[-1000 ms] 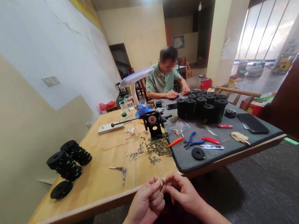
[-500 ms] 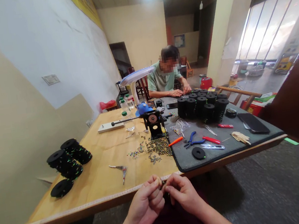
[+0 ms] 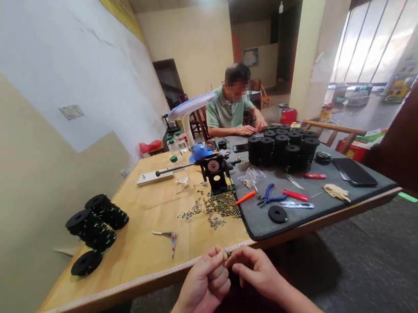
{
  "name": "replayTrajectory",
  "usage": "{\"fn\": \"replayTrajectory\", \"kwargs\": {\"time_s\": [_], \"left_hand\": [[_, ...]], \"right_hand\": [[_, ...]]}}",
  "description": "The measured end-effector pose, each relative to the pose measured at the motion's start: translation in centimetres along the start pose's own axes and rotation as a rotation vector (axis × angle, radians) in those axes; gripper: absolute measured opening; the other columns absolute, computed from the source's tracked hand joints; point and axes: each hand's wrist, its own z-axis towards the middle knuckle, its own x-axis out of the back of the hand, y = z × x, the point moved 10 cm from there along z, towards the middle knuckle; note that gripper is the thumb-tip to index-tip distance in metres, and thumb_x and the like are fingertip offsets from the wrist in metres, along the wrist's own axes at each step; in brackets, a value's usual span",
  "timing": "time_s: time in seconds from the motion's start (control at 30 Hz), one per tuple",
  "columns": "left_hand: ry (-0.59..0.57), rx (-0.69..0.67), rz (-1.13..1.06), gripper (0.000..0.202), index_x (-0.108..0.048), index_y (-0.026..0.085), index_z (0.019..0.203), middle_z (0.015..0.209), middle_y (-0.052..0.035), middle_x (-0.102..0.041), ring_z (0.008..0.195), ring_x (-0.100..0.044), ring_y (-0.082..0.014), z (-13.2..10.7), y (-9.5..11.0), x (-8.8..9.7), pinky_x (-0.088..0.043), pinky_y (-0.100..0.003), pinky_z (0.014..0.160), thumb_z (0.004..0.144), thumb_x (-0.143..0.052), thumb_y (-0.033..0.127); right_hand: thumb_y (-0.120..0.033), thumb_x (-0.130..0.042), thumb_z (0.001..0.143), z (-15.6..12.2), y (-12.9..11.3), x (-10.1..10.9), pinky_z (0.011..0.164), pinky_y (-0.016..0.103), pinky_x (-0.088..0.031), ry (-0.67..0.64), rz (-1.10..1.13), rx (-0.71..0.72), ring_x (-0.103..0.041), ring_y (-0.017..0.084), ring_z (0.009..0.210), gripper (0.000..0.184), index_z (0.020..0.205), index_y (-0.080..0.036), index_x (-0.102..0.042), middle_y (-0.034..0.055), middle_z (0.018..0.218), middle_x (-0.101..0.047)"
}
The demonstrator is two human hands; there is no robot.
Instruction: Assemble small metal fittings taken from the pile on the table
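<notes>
In front of the table's near edge my left hand (image 3: 209, 279) is closed, its thumb and forefinger pinched together. A tiny dark piece shows at those fingertips, too small to name. Close against it on the right, my right hand (image 3: 255, 272) has its fingers curled inward, with the forefinger reaching the left fingertips and the thumb just below. What the right fingers hold is too small to make out. Beyond the hands, a heap of small dark-and-yellow pieces (image 3: 221, 206) lies on the wooden table (image 3: 137, 258). A black foam spool (image 3: 277, 214) lies on the grey mat (image 3: 257, 229).
Stacked black spools (image 3: 91, 228) stand at left, with more spools (image 3: 282, 144) at the mat's back. Blue pliers (image 3: 272, 198), an orange tool (image 3: 245, 198) and a phone (image 3: 355, 172) lie on the mat. A black device (image 3: 215, 173) stands mid-table. A person (image 3: 231, 107) sits opposite.
The right fingers have shifted slightly, with the thumb and forefinger a little further apart. My left hand keeps its pinch in nearly the same place.
</notes>
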Motion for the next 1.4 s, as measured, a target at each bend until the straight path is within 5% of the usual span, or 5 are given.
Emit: {"fn": "replayTrajectory", "kwargs": {"time_s": [0.1,0.33,0.93,1.17,1.4], "left_hand": [[0.006,0.008,0.01,0.032,-0.048,0.017,0.072,0.042,0.015,-0.019,0.036,-0.007,-0.0007,0.1,-0.1,0.0,-0.011,-0.014,0.036,0.069,-0.077,0.026],[0.005,0.007,0.024,0.031,-0.047,0.016,0.071,0.042,0.0148,-0.019,0.036,-0.006,-0.0008,0.0,-0.2,0.0,-0.011,-0.014,0.036,0.07,-0.076,0.027],[0.024,-0.004,-0.006,0.031,-0.051,0.015,0.072,0.042,0.0149,-0.019,0.036,-0.008,-0.0002,0.0,0.2,0.2,-0.011,-0.014,0.036,0.067,-0.079,0.026],[0.029,0.01,0.06,0.03,-0.049,0.015,0.07,0.041,0.0145,-0.021,0.036,-0.009,-0.0003,0.1,-0.2,0.1,-0.011,-0.014,0.036,0.069,-0.077,0.027],[0.066,0.001,0.08,0.035,-0.048,0.016,0.068,0.041,0.0151,-0.02,0.036,-0.009,0.0,0.0,-0.1,0.3,-0.011,-0.014,0.036,0.066,-0.08,0.03]], "right_hand": [[-0.05,-0.068,0.078,0.6,-1.2,-0.4,0.045,0.02,-0.044,-0.008,0.07,0.012,-0.052,0.01,0.051,0.04,0.098,-0.017,-0.061,0.0053,0.082,-0.065],[-0.052,-0.061,0.082,1.3,-2.8,-0.2,0.04,0.017,-0.034,0.034,-0.098,0.025,-0.045,0.007,0.041,0.037,0.077,-0.016,-0.055,-0.0012,0.063,-0.058],[-0.052,-0.061,0.08,0.0,1.1,-0.1,0.035,0.016,-0.03,0.033,0.005,-0.07,-0.048,0.008,0.033,0.038,0.07,-0.017,-0.049,0.0041,0.062,-0.068],[-0.048,-0.063,0.083,0.6,-2.1,-0.2,0.043,0.018,-0.042,0.001,0.02,0.057,-0.052,0.008,0.045,0.034,0.093,-0.015,-0.06,0.0041,0.078,-0.066],[-0.038,-0.059,0.086,0.9,-3.8,-0.3,0.041,0.016,-0.035,0.045,-0.13,0.098,-0.048,0.007,0.042,0.024,0.078,-0.015,-0.058,-0.0021,0.06,-0.055]]}}
